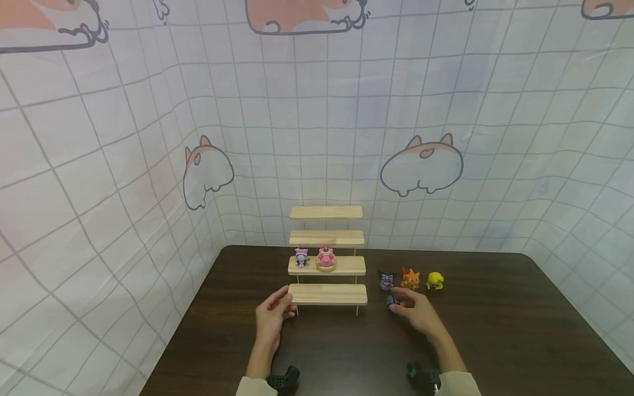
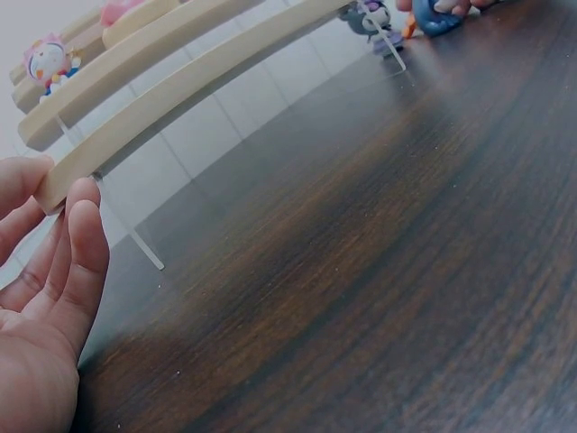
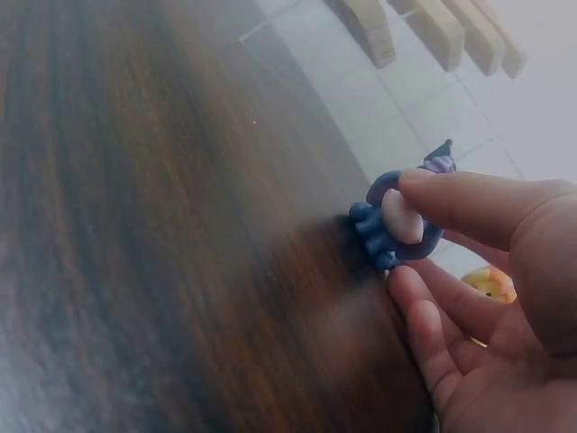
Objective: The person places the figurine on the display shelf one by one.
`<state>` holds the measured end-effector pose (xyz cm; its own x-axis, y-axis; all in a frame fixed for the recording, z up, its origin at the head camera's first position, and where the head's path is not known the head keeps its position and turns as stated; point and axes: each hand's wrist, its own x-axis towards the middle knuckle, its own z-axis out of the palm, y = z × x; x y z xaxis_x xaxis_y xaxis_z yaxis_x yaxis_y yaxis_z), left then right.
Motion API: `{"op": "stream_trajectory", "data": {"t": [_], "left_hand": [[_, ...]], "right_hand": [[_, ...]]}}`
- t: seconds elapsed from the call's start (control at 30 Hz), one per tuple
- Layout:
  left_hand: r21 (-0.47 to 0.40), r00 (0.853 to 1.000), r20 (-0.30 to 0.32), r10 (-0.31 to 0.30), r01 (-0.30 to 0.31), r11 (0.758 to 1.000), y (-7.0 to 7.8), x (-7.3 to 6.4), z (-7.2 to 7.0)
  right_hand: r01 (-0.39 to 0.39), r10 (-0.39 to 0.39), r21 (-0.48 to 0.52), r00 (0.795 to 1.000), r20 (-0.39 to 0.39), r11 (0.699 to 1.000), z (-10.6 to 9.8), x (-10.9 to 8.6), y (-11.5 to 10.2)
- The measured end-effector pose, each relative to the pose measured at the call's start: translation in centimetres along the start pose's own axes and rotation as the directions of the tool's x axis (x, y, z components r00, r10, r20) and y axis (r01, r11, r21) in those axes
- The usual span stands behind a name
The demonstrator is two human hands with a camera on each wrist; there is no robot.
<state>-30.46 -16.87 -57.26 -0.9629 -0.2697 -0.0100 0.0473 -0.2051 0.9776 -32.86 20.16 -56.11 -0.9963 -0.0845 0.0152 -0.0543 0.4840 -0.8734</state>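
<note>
R hand (image 1: 417, 313) pinching blue fig (image 3: 399, 217), 3 figs (image 1: 411, 280) just behind, L hand (image 1: 270, 318) gripping btm shelf (image 1: 328, 295) end

Figurines on and right of the stepped rack (image 1: 317, 238)

The rack stands on the surface (image 1: 342, 355), before a hanging cloth (image 1: 327, 126). On its second-lowest step (image 1: 351, 266) sit an end figurine (image 1: 300, 258), at left, and a middle figurine (image 1: 326, 259). Right of the rack, running outward, stand a near figurine (image 1: 386, 281), a centre figurine (image 1: 410, 279) and a far figurine (image 1: 435, 280). In front of the near figurine, in the right hand (image 1: 417, 313), is a fifth figurine (image 1: 391, 301). The left hand (image 1: 270, 316) holds the front step's (image 1: 327, 294) left end.
</note>
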Motion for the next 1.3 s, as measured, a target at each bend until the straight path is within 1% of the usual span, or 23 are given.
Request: {"op": "stream_trajectory", "data": {"t": [0.23, 0.47, 0.67, 0.83, 1.07, 1.3], "left_hand": [[0.013, 1.0, -0.005, -0.005, 0.005, 1.0, 0.1, 0.0, -0.1], [0.011, 1.0, -0.001, -0.002, 0.002, 1.0, -0.2, 0.2, -0.1], [0.011, 1.0, -0.006, 0.003, -0.003, 1.0, -0.4, 0.2, -0.1], [0.009, 1.0, 0.001, 0.007, -0.007, 1.0, -0.4, 0.2, -0.1], [0.007, 1.0, 0.004, 0.007, -0.007, 1.0, -0.3, 0.2, -0.2], [-0.005, 1.0, 0.01, -0.004, 0.004, 1.0, -0.2, 0.2, -0.2]], "right_hand": [[-0.008, 0.008, -0.009, 1.0, 0.001, 1.0, 0.1, -0.1, 0.0], [0.001, -0.001, -0.005, 1.0, -0.001, 1.0, 0.1, -0.1, 0.0], [0.013, -0.013, 0.014, 1.0, -0.006, 1.0, 0.0, 0.0, -0.1], [0.027, -0.027, 0.03, 1.0, -0.002, 0.999, -0.2, -0.1, -0.3], [0.023, -0.023, 0.045, 1.0, 0.004, 0.999, -0.3, -0.3, -0.9], [0.058, -0.058, 0.053, 0.998, -0.003, 0.997, -0.4, -0.4, -1.9]]}}
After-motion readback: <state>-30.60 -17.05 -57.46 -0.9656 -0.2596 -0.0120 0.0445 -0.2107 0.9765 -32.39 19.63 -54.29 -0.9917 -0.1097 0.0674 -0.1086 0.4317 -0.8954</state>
